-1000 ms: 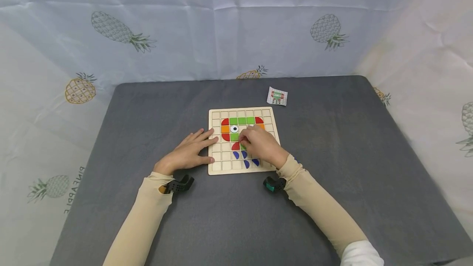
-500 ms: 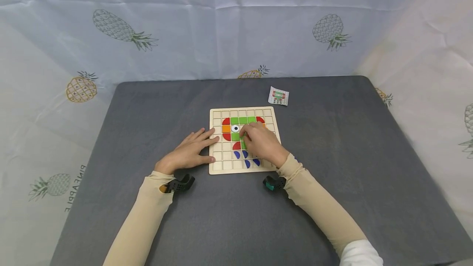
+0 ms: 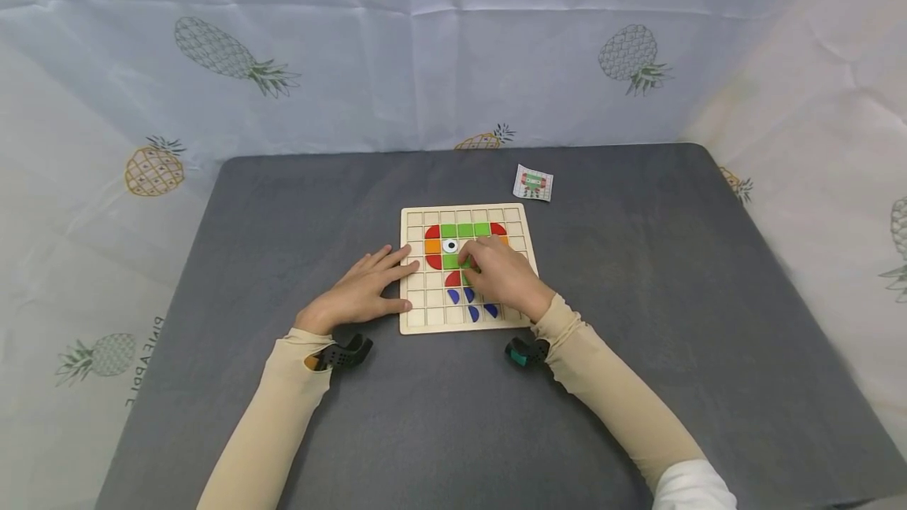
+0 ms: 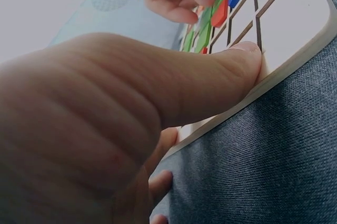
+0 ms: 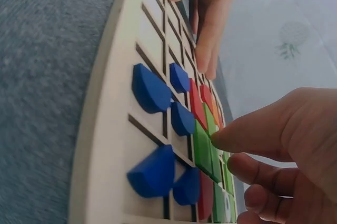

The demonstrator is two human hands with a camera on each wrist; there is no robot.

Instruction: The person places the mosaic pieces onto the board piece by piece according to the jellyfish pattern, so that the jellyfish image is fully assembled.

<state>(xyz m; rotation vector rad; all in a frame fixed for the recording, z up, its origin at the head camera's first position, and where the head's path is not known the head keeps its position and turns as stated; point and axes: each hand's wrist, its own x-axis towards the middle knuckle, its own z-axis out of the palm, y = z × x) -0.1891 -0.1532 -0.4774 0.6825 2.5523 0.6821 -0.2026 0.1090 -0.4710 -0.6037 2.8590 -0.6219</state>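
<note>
My left hand (image 3: 360,295) lies spread on the table, with thumb and fingertips resting on the left edge of a wooden grid board (image 3: 425,315). Over the board's middle, my right hand (image 3: 505,278) has thumb and forefinger curled together, pinching a green square tile (image 5: 215,160) low among the other pieces. Red quarter-round tiles (image 3: 433,262), orange squares (image 3: 433,246) and a white eye tile (image 3: 449,245) form part of a figure. Below them sit several blue half-round pieces (image 3: 473,313). The right hand hides tiles on the figure's right side.
A small printed card (image 3: 533,182) with a coloured figure lies beyond the board's top right corner. The dark grey table (image 3: 638,274) extends around the board. A pale pineapple-print cloth (image 3: 397,77) hangs behind it.
My right hand's fingertips have shifted slightly up the board from the green square beside the lower red tile to the row above. My left hand stays put.
</note>
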